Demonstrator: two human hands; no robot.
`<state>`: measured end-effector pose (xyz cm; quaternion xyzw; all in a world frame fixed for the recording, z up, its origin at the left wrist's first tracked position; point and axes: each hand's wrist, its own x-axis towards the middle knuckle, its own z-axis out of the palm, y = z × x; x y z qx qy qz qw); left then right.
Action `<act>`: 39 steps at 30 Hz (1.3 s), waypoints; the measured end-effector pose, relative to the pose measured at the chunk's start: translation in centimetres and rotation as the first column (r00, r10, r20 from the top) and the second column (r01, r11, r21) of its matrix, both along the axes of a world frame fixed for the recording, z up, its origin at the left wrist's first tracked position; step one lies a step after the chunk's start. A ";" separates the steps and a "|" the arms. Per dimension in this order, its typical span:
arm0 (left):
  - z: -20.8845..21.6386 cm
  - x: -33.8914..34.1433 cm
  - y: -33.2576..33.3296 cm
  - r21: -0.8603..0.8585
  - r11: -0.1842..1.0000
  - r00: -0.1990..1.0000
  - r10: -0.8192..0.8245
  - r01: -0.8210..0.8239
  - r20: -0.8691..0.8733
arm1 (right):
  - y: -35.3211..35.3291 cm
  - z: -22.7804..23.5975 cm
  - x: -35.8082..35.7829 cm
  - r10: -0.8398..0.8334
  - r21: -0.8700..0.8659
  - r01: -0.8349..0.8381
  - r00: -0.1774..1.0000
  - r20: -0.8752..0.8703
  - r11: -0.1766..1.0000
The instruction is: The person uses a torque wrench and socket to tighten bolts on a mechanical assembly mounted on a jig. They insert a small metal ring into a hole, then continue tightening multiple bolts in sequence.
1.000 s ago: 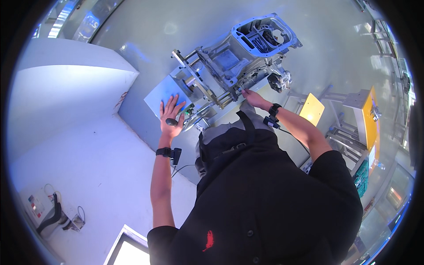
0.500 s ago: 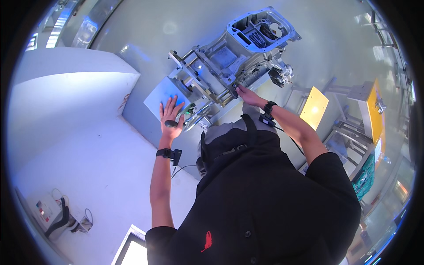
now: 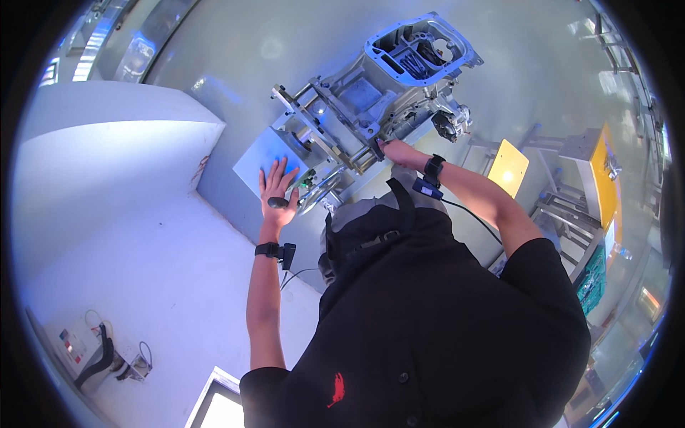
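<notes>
A grey metal engine or gearbox housing [image 3: 360, 93] with an open-topped end is mounted on a metal stand frame [image 3: 307, 118]. My left hand [image 3: 275, 187] lies with fingers spread on the flat pale metal box [image 3: 255, 160] at the stand's left end. A black knob [image 3: 278, 202] shows in front of that palm, close to the shiny handwheel [image 3: 325, 191]. At the near lower corner of the housing, by the frame's end, my right hand [image 3: 404, 154] has its fingers curled in. Its fingertips, and whatever they grip, are hidden.
A white wall or partition [image 3: 157, 214] takes up the left side. To the right stand a yellow board [image 3: 509, 170] and a workbench [image 3: 589, 171] with a yellow panel. A green board [image 3: 592, 282] is beyond my right arm. Cables run from both wrist bands.
My right hand has turned slightly at the housing corner, its wrist shifting and its thumb now less visible. The left hand stays on the metal box. The view has moved a little.
</notes>
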<state>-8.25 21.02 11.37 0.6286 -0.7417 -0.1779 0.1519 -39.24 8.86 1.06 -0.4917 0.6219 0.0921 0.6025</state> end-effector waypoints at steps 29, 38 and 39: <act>0.1 0.2 0.0 -0.006 1.000 0.999 0.029 -0.029 0.022 | 0.9 -1.4 -1.4 0.152 -0.176 -0.120 0.971 0.182 0.977; 0.1 0.0 0.1 -0.016 1.000 1.000 0.022 -0.022 -0.004 | -1.1 1.9 -0.1 -0.065 0.281 0.036 0.993 0.096 0.959; 0.0 0.0 0.1 -0.015 0.999 1.000 0.030 -0.030 -0.001 | -1.1 2.3 0.3 -0.070 0.279 0.041 0.993 0.095 0.959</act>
